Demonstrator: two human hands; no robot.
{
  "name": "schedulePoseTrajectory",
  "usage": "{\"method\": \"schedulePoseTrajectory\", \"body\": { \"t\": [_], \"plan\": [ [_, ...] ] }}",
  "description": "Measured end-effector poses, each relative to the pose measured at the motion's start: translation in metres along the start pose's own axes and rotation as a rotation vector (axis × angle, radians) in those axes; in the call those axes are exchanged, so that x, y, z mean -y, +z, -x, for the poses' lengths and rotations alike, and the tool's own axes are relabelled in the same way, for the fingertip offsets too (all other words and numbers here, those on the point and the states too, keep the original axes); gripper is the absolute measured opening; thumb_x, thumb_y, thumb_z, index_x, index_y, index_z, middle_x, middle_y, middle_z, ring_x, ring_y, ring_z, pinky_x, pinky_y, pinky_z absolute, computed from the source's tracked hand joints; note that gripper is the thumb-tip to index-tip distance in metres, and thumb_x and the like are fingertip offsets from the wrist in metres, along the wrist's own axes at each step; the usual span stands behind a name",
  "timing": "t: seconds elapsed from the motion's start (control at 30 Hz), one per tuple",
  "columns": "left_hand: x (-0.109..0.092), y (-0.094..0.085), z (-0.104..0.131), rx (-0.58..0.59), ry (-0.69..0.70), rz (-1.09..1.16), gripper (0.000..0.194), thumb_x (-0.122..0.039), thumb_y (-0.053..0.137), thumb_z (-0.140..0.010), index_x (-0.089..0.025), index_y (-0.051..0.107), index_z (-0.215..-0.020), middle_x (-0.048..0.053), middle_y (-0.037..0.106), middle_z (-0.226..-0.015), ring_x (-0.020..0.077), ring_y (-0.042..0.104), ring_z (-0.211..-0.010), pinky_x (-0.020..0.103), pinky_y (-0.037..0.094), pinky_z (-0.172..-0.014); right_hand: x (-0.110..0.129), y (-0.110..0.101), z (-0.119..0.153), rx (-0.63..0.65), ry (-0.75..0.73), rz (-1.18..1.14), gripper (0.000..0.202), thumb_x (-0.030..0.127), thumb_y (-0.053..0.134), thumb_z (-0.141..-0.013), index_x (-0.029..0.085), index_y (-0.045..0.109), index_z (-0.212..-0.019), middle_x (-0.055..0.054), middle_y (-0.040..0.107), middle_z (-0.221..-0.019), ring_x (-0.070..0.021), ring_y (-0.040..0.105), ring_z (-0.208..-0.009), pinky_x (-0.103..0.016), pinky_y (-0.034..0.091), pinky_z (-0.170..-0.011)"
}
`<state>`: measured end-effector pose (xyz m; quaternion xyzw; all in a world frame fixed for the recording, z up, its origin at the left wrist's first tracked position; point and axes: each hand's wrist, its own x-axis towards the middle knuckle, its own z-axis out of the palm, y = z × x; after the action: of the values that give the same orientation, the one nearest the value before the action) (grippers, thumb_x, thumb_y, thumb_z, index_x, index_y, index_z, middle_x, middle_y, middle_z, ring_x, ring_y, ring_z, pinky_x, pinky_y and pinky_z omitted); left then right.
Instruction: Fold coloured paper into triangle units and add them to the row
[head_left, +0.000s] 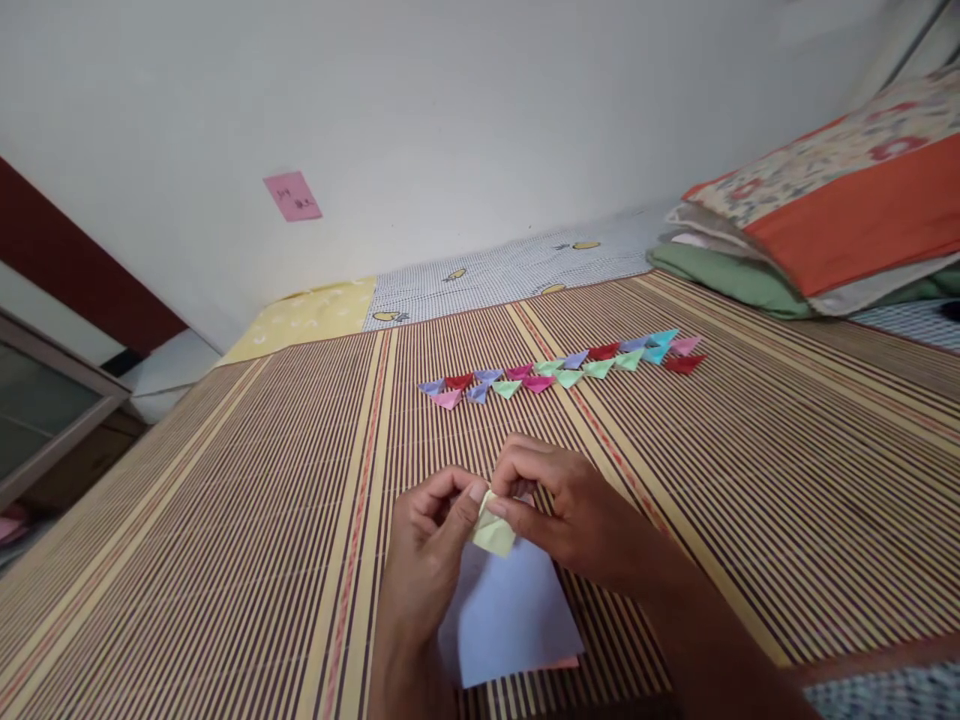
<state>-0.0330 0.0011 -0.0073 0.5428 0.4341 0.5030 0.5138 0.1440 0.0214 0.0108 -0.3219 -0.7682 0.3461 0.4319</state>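
Note:
A small pale yellow folded paper (495,535) is held up between both hands. My left hand (435,535) pinches its upper left edge between thumb and fingers. On the upper right, my right hand (555,500) grips it the same way, fingers curled. Below the hands lies a light blue-violet sheet (510,610), with a pink edge (562,663) showing under its lower right corner. Beyond the hands, several small folded paper triangles (568,378) in pink, red, green, blue and violet lie in two slanting rows on the striped mat (262,520).
Stacked at the back right are a floral and orange pillow (862,210) and green cloth (731,280). A pink note (292,196) is on the white wall (480,110). Yellow cloth (307,315) borders the mat at the back left. A glass-panelled frame (45,400) stands far left.

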Motion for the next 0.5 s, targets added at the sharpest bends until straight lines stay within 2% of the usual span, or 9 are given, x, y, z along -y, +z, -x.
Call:
{"method": "schedulePoseTrajectory", "body": {
  "t": [0.13, 0.27, 0.5],
  "plan": [
    [-0.002, 0.000, 0.000, -0.002, 0.012, -0.007, 0.026, -0.038, 0.065, -0.093, -0.018, 0.073, -0.080, -0.002, 0.051, -0.065, 0.0115, 0.041, -0.061, 0.022, 0.034, -0.056, 0.000, 0.002, -0.001, -0.027, 0.008, -0.036, 0.019, 0.004, 0.063, -0.084, 0.018, 0.054, -0.076, 0.004, 0.051, -0.077, -0.0113, 0.050, -0.072, -0.025, 0.039, -0.065],
    [-0.008, 0.000, 0.001, 0.052, -0.030, 0.011, 0.015, -0.034, 0.074, -0.086, -0.018, 0.074, -0.085, -0.001, 0.057, -0.068, 0.0121, 0.047, -0.064, 0.022, 0.037, -0.058, -0.002, 0.003, -0.001, -0.051, 0.029, -0.066, 0.020, 0.004, 0.063, -0.083, 0.019, 0.054, -0.074, 0.004, 0.053, -0.076, -0.0110, 0.050, -0.072, -0.024, 0.039, -0.065],
    [-0.011, 0.000, 0.002, 0.042, -0.039, -0.065, 0.015, -0.032, 0.071, -0.088, -0.018, 0.075, -0.087, -0.001, 0.057, -0.069, 0.0121, 0.047, -0.064, 0.022, 0.037, -0.059, -0.002, 0.002, 0.001, -0.050, 0.078, -0.056, 0.016, 0.014, 0.064, -0.089, 0.019, 0.056, -0.076, 0.005, 0.055, -0.073, -0.0107, 0.050, -0.068, -0.024, 0.039, -0.062]
  ]
}}
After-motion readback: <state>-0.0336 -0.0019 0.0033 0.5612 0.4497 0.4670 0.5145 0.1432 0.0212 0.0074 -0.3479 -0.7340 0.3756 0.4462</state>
